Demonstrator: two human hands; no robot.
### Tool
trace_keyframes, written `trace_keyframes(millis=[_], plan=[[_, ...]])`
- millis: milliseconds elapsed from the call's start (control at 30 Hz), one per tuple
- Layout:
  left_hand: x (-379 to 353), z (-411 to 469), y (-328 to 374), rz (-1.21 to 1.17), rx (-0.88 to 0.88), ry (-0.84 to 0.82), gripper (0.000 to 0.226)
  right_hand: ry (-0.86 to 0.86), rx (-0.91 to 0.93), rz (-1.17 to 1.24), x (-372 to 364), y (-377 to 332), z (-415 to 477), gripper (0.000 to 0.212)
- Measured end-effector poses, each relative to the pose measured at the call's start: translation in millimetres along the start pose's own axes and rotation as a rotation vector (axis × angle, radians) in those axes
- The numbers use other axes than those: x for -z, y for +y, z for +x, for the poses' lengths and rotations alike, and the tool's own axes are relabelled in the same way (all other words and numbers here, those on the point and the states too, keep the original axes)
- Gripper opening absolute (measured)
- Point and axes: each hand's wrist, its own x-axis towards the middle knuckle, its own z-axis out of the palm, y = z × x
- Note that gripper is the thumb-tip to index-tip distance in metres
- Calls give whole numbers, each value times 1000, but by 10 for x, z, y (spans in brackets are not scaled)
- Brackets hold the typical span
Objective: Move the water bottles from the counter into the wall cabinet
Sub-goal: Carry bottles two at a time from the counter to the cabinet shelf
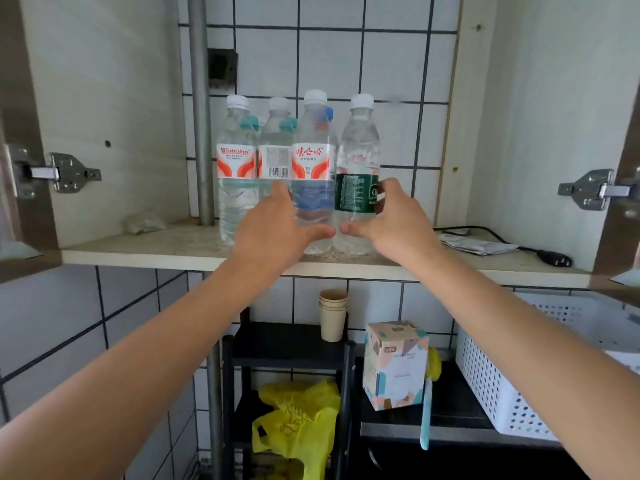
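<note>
Several clear water bottles stand upright, close together, on the wall cabinet shelf. The front row holds a red-and-white labelled bottle at the left, then a barcode-labelled one. My left hand wraps around the third bottle, with a red-and-white label; its fingers are on the bottle's left side and its thumb across the front. My right hand wraps around the green-labelled bottle at the right end. Both held bottles rest on the shelf. Teal and blue caps show behind the front row.
A grey pipe runs up the cabinet's back left. Paper packets and a black power plug lie on the shelf's right. Below are stacked paper cups, a patterned box, a white basket, a yellow bag.
</note>
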Motion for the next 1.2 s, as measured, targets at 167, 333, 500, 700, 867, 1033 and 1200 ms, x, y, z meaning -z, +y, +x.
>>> trace_keyframes(millis=[167, 333, 500, 700, 867, 1033, 1200], plan=[[0, 10, -86, 35, 25, -41, 83, -93, -41, 28, 11, 137, -29, 75], [-30, -6, -67, 128, 50, -4, 77, -87, -79, -2, -13, 127, 10, 68], [-105, 29, -75, 195, 44, 7, 77, -52, -71, -49, -62, 109, -11, 72], [-81, 59, -26, 190, 68, -12, 78, -47, -73, -70, -51, 48, -46, 72], [0, -180, -61, 67, 69, -11, 67, 14, -57, 56, 53, 13, -232, 54], [130, -825, -255, -326, 46, 56, 48, 84, 74, 402, 155, 12, -844, 19], [82, -1984, -760, -627, 39, -7, 43, 64, 131, 651, -88, 319, -1853, 31]])
